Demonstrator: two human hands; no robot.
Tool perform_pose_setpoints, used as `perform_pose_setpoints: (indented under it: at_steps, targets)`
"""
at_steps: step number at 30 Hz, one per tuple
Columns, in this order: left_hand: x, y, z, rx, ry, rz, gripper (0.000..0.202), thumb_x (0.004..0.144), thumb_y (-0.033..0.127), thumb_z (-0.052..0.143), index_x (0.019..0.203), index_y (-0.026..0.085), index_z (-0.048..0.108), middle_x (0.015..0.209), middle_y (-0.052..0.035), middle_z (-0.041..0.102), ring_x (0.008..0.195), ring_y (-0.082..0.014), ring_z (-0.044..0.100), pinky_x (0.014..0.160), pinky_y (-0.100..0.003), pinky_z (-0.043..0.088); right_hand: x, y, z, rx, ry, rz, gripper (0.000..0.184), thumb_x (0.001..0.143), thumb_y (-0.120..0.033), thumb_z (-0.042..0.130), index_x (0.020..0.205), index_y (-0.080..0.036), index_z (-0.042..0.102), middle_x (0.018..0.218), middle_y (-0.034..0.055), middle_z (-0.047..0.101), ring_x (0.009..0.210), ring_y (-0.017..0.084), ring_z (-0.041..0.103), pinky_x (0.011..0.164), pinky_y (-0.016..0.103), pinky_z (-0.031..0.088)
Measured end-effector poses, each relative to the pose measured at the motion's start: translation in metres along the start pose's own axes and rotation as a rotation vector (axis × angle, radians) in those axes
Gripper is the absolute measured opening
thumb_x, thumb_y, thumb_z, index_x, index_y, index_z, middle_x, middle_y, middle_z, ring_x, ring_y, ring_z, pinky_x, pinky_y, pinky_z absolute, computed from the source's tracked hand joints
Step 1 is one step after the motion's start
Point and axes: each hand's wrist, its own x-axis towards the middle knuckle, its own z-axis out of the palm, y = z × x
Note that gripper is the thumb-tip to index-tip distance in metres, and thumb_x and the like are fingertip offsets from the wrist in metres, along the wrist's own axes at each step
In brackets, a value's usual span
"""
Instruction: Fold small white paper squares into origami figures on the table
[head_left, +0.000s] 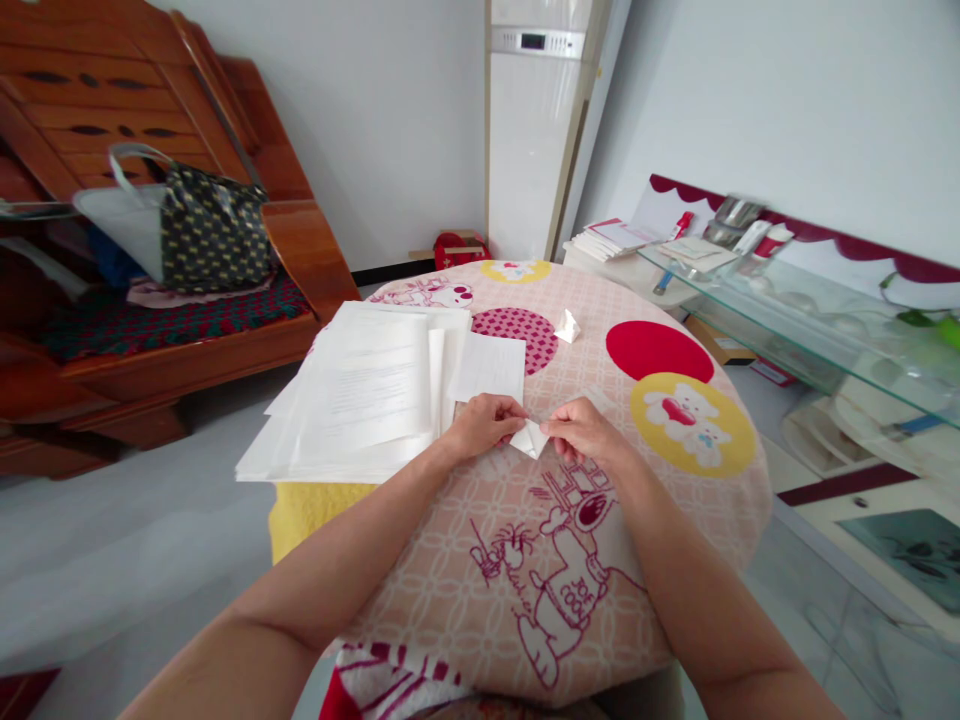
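My left hand [484, 422] and my right hand [583, 430] meet over the middle of a round table [675, 520] covered in a pink cartoon-print cloth. Both pinch a small folded piece of white paper [532, 438] held between them just above the cloth. A loose white sheet [491, 368] lies right behind my left hand. To the left sits a thick stack of white paper [360, 395], overhanging the table's left edge. A small folded paper shape [568, 326] rests farther back on the cloth.
A wooden bench [187, 330] with a patterned bag [210, 230] stands at the left. A tall white air conditioner [534, 130] is behind the table. A glass shelf [795, 310] with papers and containers runs along the right wall.
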Motion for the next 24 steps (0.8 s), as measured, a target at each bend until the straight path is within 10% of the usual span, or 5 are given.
perform_pose_setpoints:
  at_steps: [14,24]
  targets:
    - [-0.006,0.005,0.004,0.311,-0.149,0.245,0.02,0.063,0.015,0.08,0.082,0.019,0.073,0.071,0.0009,0.062,0.063,-0.0119,0.053,0.062,-0.024,0.038,0.002,0.006,-0.004,-0.284,0.143,-0.191,0.024,0.071,-0.014,0.069,0.049,-0.018,0.06,0.039,-0.0029,0.048,0.041,0.01,0.042,0.044,0.025,0.023]
    - [-0.006,0.004,0.006,0.372,-0.146,0.223,0.018,0.065,0.015,0.078,0.081,0.018,0.069,0.073,0.0005,0.061,0.063,-0.0123,0.053,0.063,-0.024,0.037,-0.008,0.003,-0.016,-0.399,-0.081,-0.293,0.021,0.064,-0.008,0.07,0.082,-0.019,0.07,0.059,-0.0046,0.059,0.053,0.011,0.05,0.051,0.023,0.032]
